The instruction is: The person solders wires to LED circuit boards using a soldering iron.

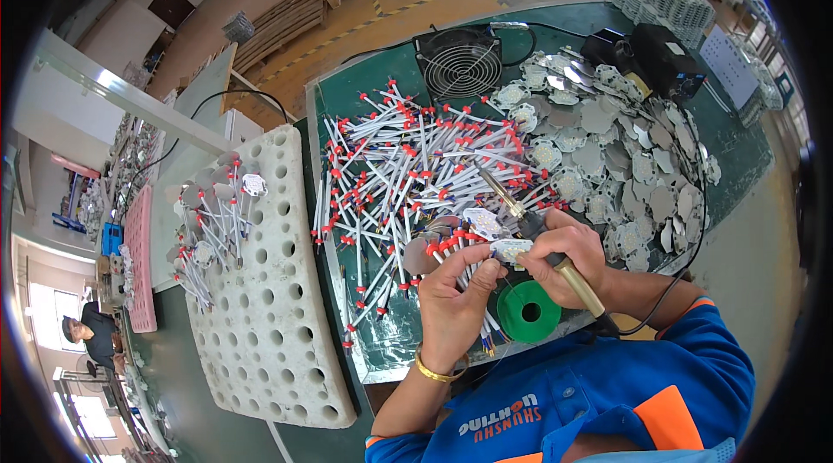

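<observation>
My left hand [458,291] pinches a small white LED circuit board [512,248] between thumb and fingertips. Closed around a soldering iron [583,288] is my right hand [573,256], its fingertips also at the board's right edge. The iron's metal tip points up and away to the left, over the wires and clear of the board in my fingers. Just below the board lies a green spool of solder wire [548,324]. Beside my left hand are more boards, one white-faced board [482,222] among them, and white wires with red connectors [442,242].
A heap of white wires [408,159] with red connectors covers the bench's left part. Loose boards [638,164] pile up at right. Behind stand a fan [460,64] and a black soldering station [664,64]. A white foam tray [260,324] with holes holds wired boards at left.
</observation>
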The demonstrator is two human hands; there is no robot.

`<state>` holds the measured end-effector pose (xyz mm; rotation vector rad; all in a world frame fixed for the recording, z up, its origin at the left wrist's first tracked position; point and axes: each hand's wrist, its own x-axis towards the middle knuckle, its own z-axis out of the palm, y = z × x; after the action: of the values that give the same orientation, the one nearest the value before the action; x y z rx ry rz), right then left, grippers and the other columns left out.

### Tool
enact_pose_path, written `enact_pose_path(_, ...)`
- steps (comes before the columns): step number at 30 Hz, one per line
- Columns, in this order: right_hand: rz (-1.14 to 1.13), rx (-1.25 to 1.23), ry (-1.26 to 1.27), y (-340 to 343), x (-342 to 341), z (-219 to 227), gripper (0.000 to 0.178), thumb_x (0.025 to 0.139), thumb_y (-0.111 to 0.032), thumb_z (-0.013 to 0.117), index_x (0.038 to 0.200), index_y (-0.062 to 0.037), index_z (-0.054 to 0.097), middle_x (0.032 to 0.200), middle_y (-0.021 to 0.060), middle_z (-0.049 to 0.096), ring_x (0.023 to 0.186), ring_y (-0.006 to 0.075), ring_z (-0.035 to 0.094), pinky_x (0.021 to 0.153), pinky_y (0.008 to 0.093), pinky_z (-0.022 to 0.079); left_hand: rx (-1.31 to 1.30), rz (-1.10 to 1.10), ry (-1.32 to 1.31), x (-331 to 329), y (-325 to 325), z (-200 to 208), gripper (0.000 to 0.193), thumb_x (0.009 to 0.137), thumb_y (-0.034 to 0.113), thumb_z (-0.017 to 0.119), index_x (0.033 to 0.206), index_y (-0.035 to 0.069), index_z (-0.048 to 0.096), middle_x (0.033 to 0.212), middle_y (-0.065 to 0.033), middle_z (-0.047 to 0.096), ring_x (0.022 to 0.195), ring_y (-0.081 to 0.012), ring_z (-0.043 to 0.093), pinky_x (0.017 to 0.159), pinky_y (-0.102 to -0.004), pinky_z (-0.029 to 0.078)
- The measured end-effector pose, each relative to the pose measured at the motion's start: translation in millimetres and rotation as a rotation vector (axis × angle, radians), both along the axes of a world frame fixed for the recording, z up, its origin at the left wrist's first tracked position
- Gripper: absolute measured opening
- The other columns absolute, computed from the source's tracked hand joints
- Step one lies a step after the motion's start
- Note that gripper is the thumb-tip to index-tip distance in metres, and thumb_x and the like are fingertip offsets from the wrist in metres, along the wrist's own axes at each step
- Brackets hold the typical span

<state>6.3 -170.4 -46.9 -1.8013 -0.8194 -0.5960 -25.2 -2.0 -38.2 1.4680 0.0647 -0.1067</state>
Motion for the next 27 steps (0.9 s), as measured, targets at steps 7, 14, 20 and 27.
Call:
enact_pose_path(7, -0.003, -0.004, -0.039, -1.6, -2.2, -6.3, 0.027, 0.067, 0.004, 0.069, 0.086, -0.0056, 0.052, 0.064, 0.0055, 0.05, 0.049, 0.0182, 0.043, 0.042, 0.0307, 0.033, 0.092, 0.021, -0.066, -3.1, 2.6, -2.3, 0.02, 0.085, 0.011, 0.062, 0.099, -0.003, 0.061, 0.075, -0.0055, 0.065, 0.064, -0.0066, 0.053, 0.058, -0.0194, 0.044)
enact_pose_path(14, 0.121, -0.008, -0.062, -41.7, -10.2, 0.4, 0.028, 0.081, -0.027, 0.061, 0.094, -0.004, 0.054, 0.063, 0.0071, 0.045, 0.048, 0.0224, 0.044, 0.041, 0.0327, 0.033, 0.393, 0.095, -0.2, -10.0, 12.0, 5.5, 0.016, 0.081, 0.014, 0.066, 0.09, 0.001, 0.065, 0.064, -0.0088, 0.064, 0.053, -0.0124, 0.058, 0.051, -0.0257, 0.044)
enact_pose_path(20, 0.408, 0.107, -0.031, -50.8, -9.0, 20.2, 0.023, 0.075, -0.016, 0.059, 0.092, -0.0013, 0.055, 0.058, 0.0062, 0.044, 0.048, 0.0234, 0.045, 0.043, 0.0337, 0.036, 0.496, 0.079, -0.244, -11.2, 11.3, 17.7, 0.014, 0.079, 0.012, 0.066, 0.089, 0.002, 0.066, 0.066, -0.0106, 0.064, 0.054, -0.0151, 0.06, 0.051, -0.0259, 0.044)
enact_pose_path(27, 0.412, 0.123, 0.027, -50.6, -14.3, 23.1, 0.013, 0.069, -0.012, 0.058, 0.081, -0.0072, 0.061, 0.058, 0.0012, 0.043, 0.046, 0.0165, 0.044, 0.045, 0.0298, 0.037, 0.592, 0.073, -0.315, -11.1, 10.9, 22.9, 0.014, 0.077, 0.012, 0.068, 0.087, 0.004, 0.066, 0.067, -0.0106, 0.064, 0.052, -0.0175, 0.06, 0.049, -0.0264, 0.045)
